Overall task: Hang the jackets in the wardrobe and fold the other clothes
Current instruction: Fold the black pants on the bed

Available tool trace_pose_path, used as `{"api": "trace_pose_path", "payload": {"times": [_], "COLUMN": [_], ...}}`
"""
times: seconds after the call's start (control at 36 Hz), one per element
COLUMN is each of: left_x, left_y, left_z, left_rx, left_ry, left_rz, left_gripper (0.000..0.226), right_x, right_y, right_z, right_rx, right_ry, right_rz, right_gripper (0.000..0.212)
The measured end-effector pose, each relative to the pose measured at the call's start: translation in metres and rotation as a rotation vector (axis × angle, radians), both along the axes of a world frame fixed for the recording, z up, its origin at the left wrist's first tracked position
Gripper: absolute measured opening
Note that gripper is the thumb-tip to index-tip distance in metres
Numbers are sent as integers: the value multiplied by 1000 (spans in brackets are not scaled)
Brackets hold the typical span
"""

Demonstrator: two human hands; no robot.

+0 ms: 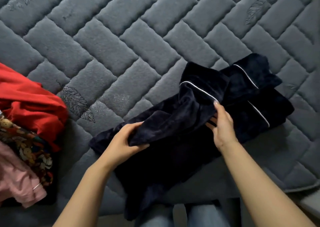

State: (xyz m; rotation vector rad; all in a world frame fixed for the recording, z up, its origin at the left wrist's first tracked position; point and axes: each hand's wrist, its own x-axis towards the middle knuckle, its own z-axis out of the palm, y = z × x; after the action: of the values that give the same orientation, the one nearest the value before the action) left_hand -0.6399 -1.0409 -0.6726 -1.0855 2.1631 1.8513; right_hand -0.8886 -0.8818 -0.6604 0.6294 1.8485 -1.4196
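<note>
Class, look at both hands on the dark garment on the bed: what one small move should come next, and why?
Probably lay the lifted flap flat across the dark garment. The left hand grips a bunched fold, the right hand pinches near the white piping, and the cloth between them is rumpled, not yet folded.

red garment [29,102]: cut off at 9 o'clock edge; blurred.
pink garment [19,180]: cut by left edge, shape unclear.
dark fleece garment [173,140]: lower end hangs past bed edge toward 6 o'clock; type indeterminate.
right hand [222,124]: fingertips partly buried in fleece.
</note>
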Motion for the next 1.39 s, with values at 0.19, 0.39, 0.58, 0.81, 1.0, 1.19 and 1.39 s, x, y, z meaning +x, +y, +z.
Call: {"api": "trace_pose_path", "payload": {"times": [0.19,0.39,0.58,0.81,1.0,1.19,1.39], "left_x": [-37,-13,-8,-66,-75,-82,-118], "left_y": [23,20,2,-16,51,131,137], "left_z": [9,42,74,26,26,34,25], "left_rx": [-101,459,620,-61,-559,350,697], "left_ry": [-8,-214,-303,-412,-510,-372,-236], "left_rz": [35,114,-88,-50,408,1274,1288], "left_gripper": [25,32,56,26,38,61,58], "right_x": [-25,-14,-29,-90,-92,-101,-135], "right_y": [-28,6,60,49,72,64,38], "right_z": [-21,23,86,43,-4,-3,4], "right_rx": [354,75,-643,-395,20,1,8], "right_ry": [242,260,-198,-78,74,58,117], "right_rz": [62,58,-354,-343,-44,-86,-17], "right_gripper": [39,16,23,23,27,55,55]}}
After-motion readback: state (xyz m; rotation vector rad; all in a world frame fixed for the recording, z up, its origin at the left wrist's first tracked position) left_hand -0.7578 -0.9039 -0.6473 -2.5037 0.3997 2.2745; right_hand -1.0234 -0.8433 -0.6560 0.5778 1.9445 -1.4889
